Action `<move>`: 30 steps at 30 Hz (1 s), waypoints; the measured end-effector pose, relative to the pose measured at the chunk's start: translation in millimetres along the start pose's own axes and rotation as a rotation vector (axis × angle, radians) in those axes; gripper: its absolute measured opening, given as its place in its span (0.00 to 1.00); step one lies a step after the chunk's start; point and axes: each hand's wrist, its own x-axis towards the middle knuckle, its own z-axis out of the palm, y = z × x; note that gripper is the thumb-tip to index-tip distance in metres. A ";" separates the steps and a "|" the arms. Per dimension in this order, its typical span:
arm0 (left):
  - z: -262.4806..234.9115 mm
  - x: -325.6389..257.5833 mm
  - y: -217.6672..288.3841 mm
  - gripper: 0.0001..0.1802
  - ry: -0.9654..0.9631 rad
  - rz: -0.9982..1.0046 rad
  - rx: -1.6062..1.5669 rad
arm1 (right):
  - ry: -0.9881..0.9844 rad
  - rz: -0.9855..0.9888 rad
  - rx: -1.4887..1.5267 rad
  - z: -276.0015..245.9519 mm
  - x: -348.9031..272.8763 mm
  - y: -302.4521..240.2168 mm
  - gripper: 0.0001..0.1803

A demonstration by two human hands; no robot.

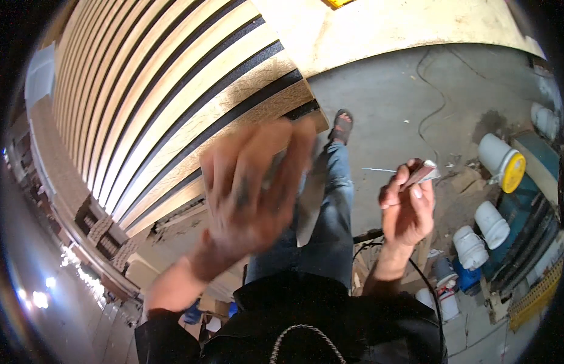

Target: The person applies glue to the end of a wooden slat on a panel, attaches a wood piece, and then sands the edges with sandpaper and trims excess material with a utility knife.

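My left hand (254,182), blurred by motion, hangs over the near corner of a slatted wood panel (215,97). Its fingers look loosely bent and apart, with nothing visible in them. The panel has pale wood strips with black gaps between them. To the right, my right hand (409,209) is raised, palm up, and closed on a small folded sheet (418,174). The sheet is reddish-brown with a pale end and looks like sandpaper. A thin whitish strip (379,170) sticks out to the left of these fingers.
A pale board (379,30) with a yellow object (338,3) lies beyond the panel. White buckets, one with a yellow rim (512,171), stand at the right. A cable (422,103) crosses the grey floor (379,91). Stacked brown pieces (100,230) are at the left.
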 end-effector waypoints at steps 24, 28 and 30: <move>27.3 -4.9 -22.6 0.23 0.044 0.076 -0.155 | -0.259 -0.483 -0.806 71.8 39.8 -5.1 0.15; 23.8 -9.4 -29.9 0.23 0.089 0.126 -0.236 | -0.223 -0.487 -0.931 78.7 34.2 -5.7 0.16; 14.2 -5.7 -28.0 0.23 0.015 -0.039 -0.237 | -0.166 -0.349 -0.796 80.9 27.2 1.9 0.16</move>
